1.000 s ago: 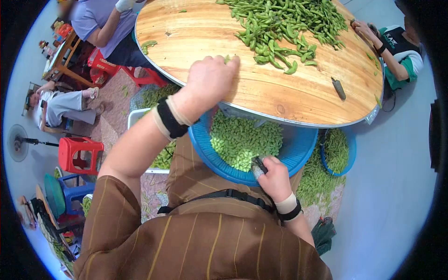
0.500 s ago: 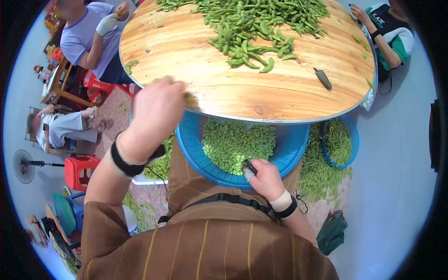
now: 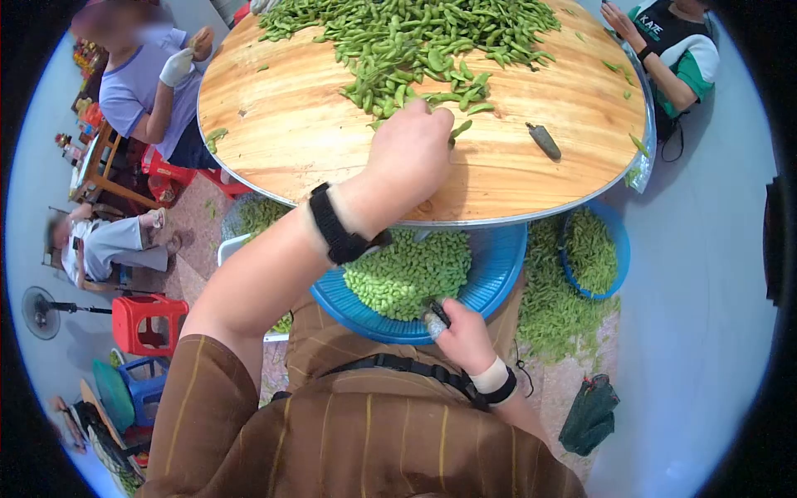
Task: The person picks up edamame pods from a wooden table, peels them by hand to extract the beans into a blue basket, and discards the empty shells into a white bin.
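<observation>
My left hand (image 3: 411, 153) is over the wooden round table (image 3: 290, 141), its fingers pinched at the near edge of the pile of green bean pods (image 3: 423, 41). A pod (image 3: 461, 130) shows at its fingertips. Lower down, my right hand (image 3: 466, 336) is closed at the near rim of the blue basket (image 3: 498, 286), with a dark covering or small tool (image 3: 435, 319) at the thumb, too small to identify. Shelled green beans (image 3: 407, 274) lie in the basket beneath the table edge.
A dark elongated object (image 3: 544, 142) lies on the table. Pods cover the floor beside a second blue basket (image 3: 618, 249). Co-workers sit at the left (image 3: 137, 91) and right (image 3: 677, 66). A red stool (image 3: 149, 319) and a fan (image 3: 41, 312) stand left.
My left hand has moved right and forward, from the table's near left edge to the pods. My right hand has stayed by the basket rim. The view has shifted slightly.
</observation>
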### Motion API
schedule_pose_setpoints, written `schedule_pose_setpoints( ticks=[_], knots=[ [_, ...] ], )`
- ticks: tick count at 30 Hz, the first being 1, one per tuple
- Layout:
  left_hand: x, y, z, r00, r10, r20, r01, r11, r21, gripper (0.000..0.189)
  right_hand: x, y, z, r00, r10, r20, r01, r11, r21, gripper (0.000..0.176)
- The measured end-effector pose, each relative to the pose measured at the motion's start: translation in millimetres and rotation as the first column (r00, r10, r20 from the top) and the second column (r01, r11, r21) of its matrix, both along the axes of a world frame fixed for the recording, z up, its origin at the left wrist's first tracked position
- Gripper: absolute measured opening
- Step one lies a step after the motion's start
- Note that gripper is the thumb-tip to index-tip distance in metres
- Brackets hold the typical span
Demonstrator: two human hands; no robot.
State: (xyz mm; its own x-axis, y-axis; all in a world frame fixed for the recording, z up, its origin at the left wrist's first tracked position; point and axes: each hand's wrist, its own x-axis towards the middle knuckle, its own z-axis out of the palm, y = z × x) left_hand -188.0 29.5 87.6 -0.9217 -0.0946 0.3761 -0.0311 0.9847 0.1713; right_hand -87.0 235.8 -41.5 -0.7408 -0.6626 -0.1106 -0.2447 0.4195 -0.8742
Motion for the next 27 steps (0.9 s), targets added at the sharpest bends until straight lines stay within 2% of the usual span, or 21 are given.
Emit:
schedule_pose_setpoints(
  ticks=[1, 2, 3, 4, 5, 7, 8, 11, 12, 16, 18, 21, 23, 24, 26, 27],
  knots=[
    [12.0, 2.8, 8.8, 0.998, -0.051, 0.045, 0.043, 0.986, 0.159, 0.010, -1.1, -0.8, 0.6, 1.000, 0.000, 0.004, 0.000, 1.000, -0.003, 0.017],
    [25.4, 5.0, 13.8, 0.991, -0.108, 0.084, 0.076, 0.945, 0.317, 0.010, -1.8, -1.6, 2.5, 0.988, -0.053, 0.147, 0.074, 0.988, -0.139, 0.016],
    [40.6, 6.3, 13.0, 0.990, -0.107, 0.093, 0.073, 0.945, 0.319, 0.010, -2.1, -2.0, 6.1, 0.951, -0.086, 0.296, 0.166, 0.952, -0.256, 0.015],
    [58.0, 8.1, 10.6, 0.964, -0.220, 0.150, 0.095, 0.811, 0.578, 0.010, -5.8, 0.3, 27.3, 0.838, -0.033, 0.544, 0.201, 0.947, -0.251, 0.021],
    [74.9, 10.3, 8.2, 0.925, -0.339, 0.171, 0.076, 0.607, 0.791, 0.010, -6.1, -2.4, 37.5, 0.814, 0.024, 0.581, 0.264, 0.875, -0.405, 0.026],
    [104.9, 14.8, 5.5, 0.875, -0.427, 0.230, -0.042, 0.405, 0.913, 0.015, -6.9, -2.9, 52.9, 0.784, 0.078, 0.616, 0.306, 0.815, -0.493, 0.029],
    [116.1, 15.3, -0.6, 0.864, -0.444, 0.237, -0.073, 0.355, 0.932, 0.016, -7.3, -3.5, 58.9, 0.789, 0.114, 0.604, 0.288, 0.799, -0.528, 0.026],
    [136.6, 12.7, -17.9, 0.851, -0.428, 0.305, -0.108, 0.426, 0.898, 0.017, -5.4, -6.6, 73.3, 0.738, 0.157, 0.657, 0.302, 0.793, -0.529, 0.020],
    [141.1, 12.0, -20.3, 0.851, -0.430, 0.303, -0.111, 0.417, 0.902, 0.017, -4.0, -7.1, 72.4, 0.730, 0.165, 0.664, 0.287, 0.807, -0.516, 0.015],
    [153.5, 7.7, -25.7, 0.840, -0.426, 0.337, -0.150, 0.415, 0.897, 0.020, 1.3, -12.7, 70.6, 0.746, 0.174, 0.643, 0.234, 0.836, -0.497, 0.012],
    [157.8, 4.6, -29.1, 0.836, -0.424, 0.348, -0.150, 0.433, 0.889, 0.021, 3.1, -14.6, 70.5, 0.699, 0.167, 0.695, 0.271, 0.838, -0.474, 0.020],
    [163.9, 2.7, -33.1, 0.853, -0.419, 0.311, -0.120, 0.423, 0.898, 0.020, 5.7, -19.2, 78.0, 0.692, 0.154, 0.705, 0.273, 0.849, -0.453, 0.030],
    [166.9, 2.9, -33.0, 0.894, -0.369, 0.255, -0.004, 0.562, 0.827, 0.018, 7.1, -21.8, 77.4, 0.692, 0.155, 0.705, 0.267, 0.853, -0.449, 0.035],
    [167.8, 1.6, -33.5, 0.896, -0.369, 0.249, -0.001, 0.558, 0.830, 0.018, 7.5, -23.1, 76.6, 0.688, 0.159, 0.708, 0.261, 0.856, -0.446, 0.039],
    [170.8, -2.1, -35.5, 0.909, -0.362, 0.206, 0.086, 0.648, 0.757, 0.017, 7.7, -24.7, 73.9, 0.700, 0.158, 0.697, 0.230, 0.873, -0.430, 0.039],
    [172.4, -3.9, -36.5, 0.910, -0.360, 0.204, 0.085, 0.644, 0.760, 0.017, 8.4, -25.4, 72.3, 0.708, 0.159, 0.688, 0.204, 0.887, -0.415, 0.039]
  ],
)
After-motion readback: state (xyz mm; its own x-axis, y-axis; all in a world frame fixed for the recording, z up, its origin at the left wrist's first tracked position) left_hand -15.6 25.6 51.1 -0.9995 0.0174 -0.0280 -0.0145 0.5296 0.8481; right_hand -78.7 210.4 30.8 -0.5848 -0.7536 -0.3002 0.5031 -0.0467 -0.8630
